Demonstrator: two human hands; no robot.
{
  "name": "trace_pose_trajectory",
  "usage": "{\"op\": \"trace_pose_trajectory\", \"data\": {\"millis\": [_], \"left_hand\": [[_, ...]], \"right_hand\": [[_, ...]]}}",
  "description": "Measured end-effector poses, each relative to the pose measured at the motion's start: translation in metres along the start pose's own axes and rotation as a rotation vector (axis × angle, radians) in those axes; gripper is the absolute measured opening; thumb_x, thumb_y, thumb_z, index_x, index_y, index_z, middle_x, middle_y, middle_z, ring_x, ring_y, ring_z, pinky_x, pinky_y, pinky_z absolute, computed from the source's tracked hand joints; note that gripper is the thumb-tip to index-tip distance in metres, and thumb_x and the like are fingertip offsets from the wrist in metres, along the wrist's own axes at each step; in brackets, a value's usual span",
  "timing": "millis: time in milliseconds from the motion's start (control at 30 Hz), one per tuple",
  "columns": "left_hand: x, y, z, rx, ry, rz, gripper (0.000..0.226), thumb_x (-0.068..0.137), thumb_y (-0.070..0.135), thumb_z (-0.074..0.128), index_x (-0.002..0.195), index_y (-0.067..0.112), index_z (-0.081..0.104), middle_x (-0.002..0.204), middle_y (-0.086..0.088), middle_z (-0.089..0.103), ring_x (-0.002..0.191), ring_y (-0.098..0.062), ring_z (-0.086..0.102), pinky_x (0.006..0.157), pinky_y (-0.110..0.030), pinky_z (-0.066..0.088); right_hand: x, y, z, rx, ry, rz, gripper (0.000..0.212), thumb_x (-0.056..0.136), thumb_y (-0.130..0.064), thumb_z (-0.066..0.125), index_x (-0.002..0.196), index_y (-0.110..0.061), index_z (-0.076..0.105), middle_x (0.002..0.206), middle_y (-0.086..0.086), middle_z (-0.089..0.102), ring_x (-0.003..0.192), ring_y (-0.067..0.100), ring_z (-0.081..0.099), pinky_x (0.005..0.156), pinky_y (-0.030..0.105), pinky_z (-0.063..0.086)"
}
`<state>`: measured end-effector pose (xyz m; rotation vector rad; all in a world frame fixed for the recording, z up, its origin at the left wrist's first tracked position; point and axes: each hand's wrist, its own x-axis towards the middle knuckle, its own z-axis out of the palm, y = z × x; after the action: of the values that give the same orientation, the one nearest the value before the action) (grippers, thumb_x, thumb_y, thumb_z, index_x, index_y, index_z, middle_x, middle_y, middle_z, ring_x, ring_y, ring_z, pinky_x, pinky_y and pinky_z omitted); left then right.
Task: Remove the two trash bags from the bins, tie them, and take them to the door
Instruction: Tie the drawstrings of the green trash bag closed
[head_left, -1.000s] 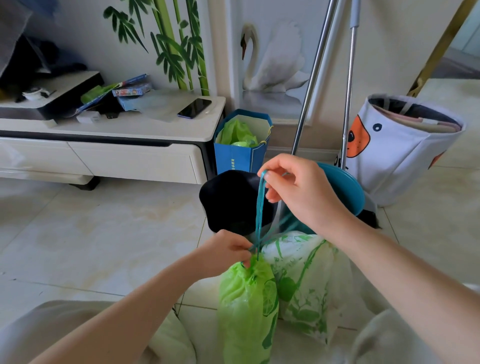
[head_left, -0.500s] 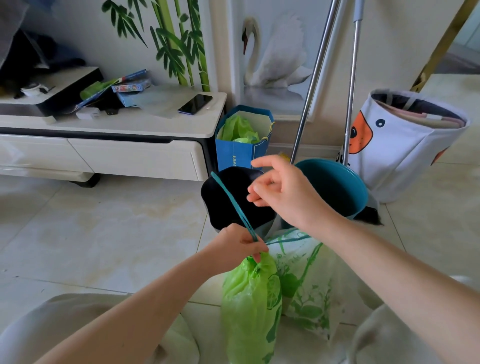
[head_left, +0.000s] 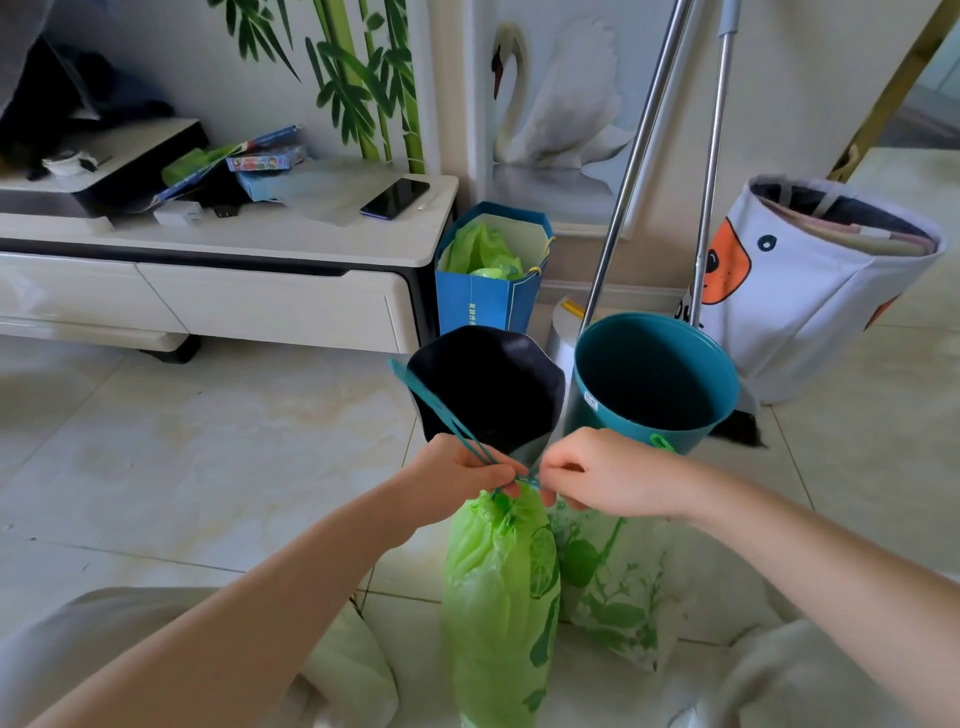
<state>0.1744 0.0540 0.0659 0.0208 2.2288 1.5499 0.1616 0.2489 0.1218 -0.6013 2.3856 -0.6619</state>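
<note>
A bright green trash bag (head_left: 498, 597) stands upright on the floor between my knees, its neck gathered tight. My left hand (head_left: 457, 478) pinches the teal drawstring (head_left: 441, 410) at the neck; a loop of it sticks up to the left. My right hand (head_left: 602, 473) grips the other end of the string just right of the neck. Behind it leans a white trash bag with green leaf print (head_left: 618, 587). Two bins stand beyond the hands: a black bin (head_left: 488, 384) and a teal bin (head_left: 654, 379), both without bags.
A white TV cabinet (head_left: 270, 306) with a phone (head_left: 395, 197) and clutter runs along the left wall. A blue paper bag (head_left: 488, 291) with green plastic stands beside it. Two metal poles (head_left: 639, 156) lean on the wall. A white duck-print basket (head_left: 821, 280) sits at right.
My right hand came down from holding the drawstring up high to the bag's neck. The string loop now lies out to the left, and both hands meet at the gathered neck.
</note>
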Motion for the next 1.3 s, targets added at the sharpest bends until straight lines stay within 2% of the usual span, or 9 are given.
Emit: {"op": "trace_pose_trajectory", "data": {"millis": [100,233,300,433,600,767,1033,1200,1300], "left_hand": [[-0.002,-0.001,-0.001,0.000,-0.012,0.046,0.012,0.085,0.008,0.066,0.089,0.010,0.077,0.072,0.005,0.073,0.075,-0.004,0.065,0.071,-0.018,0.052],[-0.008,0.003,0.000,0.036,-0.037,0.076,0.011,0.082,0.007,0.070,0.090,0.004,0.077,0.083,-0.007,0.076,0.082,-0.015,0.066,0.083,-0.030,0.053],[-0.011,0.005,0.000,0.069,-0.064,0.098,0.013,0.082,0.008,0.071,0.093,0.007,0.077,0.095,-0.016,0.075,0.088,-0.024,0.068,0.087,-0.035,0.053],[-0.013,0.006,-0.001,0.106,-0.110,0.131,0.014,0.082,0.007,0.070,0.093,0.005,0.077,0.096,-0.016,0.075,0.087,-0.020,0.068,0.084,-0.032,0.054],[-0.007,0.003,-0.004,0.130,-0.082,0.166,0.011,0.079,0.007,0.073,0.089,0.004,0.077,0.091,-0.013,0.075,0.089,-0.030,0.068,0.081,-0.037,0.055],[-0.001,-0.007,-0.001,0.274,0.107,0.258,0.010,0.070,0.007,0.074,0.077,0.015,0.075,0.073,0.000,0.072,0.069,-0.015,0.066,0.066,-0.030,0.054],[-0.008,-0.013,0.005,0.972,0.267,0.575,0.018,0.071,0.018,0.063,0.087,0.016,0.056,0.070,0.002,0.059,0.056,-0.026,0.051,0.049,-0.030,0.039],[-0.007,-0.017,0.002,0.968,0.254,0.632,0.019,0.074,0.008,0.064,0.087,0.015,0.053,0.063,0.003,0.054,0.051,-0.024,0.045,0.044,-0.035,0.047],[-0.011,-0.018,0.004,0.946,0.241,0.653,0.008,0.085,0.017,0.061,0.090,0.015,0.054,0.067,0.005,0.055,0.053,-0.020,0.046,0.049,-0.037,0.050]], "right_hand": [[-0.003,0.008,-0.006,0.094,-0.119,0.042,0.028,0.092,-0.031,0.049,0.079,-0.022,0.072,0.076,-0.006,0.073,0.070,0.004,0.066,0.071,0.028,0.051],[0.006,0.022,0.003,0.039,0.185,0.008,0.013,0.088,-0.024,0.060,0.093,-0.030,0.071,0.088,-0.013,0.072,0.081,-0.001,0.065,0.074,0.020,0.050],[0.011,0.017,0.017,0.094,0.156,-0.045,0.018,0.087,-0.019,0.063,0.101,-0.028,0.069,0.097,-0.011,0.069,0.084,0.001,0.063,0.072,0.015,0.047],[0.018,0.006,0.044,0.158,0.112,-0.088,0.023,0.082,-0.012,0.061,0.077,-0.035,0.060,0.089,-0.007,0.062,0.095,0.019,0.065,0.079,0.031,0.052],[0.022,0.012,0.047,0.222,0.162,-0.031,0.028,0.084,-0.015,0.060,0.072,-0.040,0.057,0.084,-0.009,0.066,0.086,0.012,0.064,0.069,0.021,0.049],[0.025,0.016,0.048,0.263,0.184,0.012,0.024,0.086,-0.023,0.063,0.070,-0.039,0.056,0.075,-0.015,0.060,0.076,0.006,0.058,0.071,0.023,0.046],[0.023,0.013,0.050,0.392,0.121,0.020,0.012,0.092,-0.024,0.057,0.086,-0.024,0.068,0.056,-0.026,0.062,0.056,-0.014,0.055,0.053,0.004,0.036],[0.024,0.014,0.054,0.441,0.168,0.071,0.013,0.093,-0.021,0.055,0.104,-0.024,0.062,0.091,0.000,0.070,0.079,0.014,0.068,0.076,0.033,0.058],[0.027,0.016,0.056,0.422,0.141,0.042,0.022,0.092,-0.016,0.057,0.112,-0.021,0.063,0.085,-0.001,0.066,0.066,0.008,0.061,0.065,0.024,0.055]]}}
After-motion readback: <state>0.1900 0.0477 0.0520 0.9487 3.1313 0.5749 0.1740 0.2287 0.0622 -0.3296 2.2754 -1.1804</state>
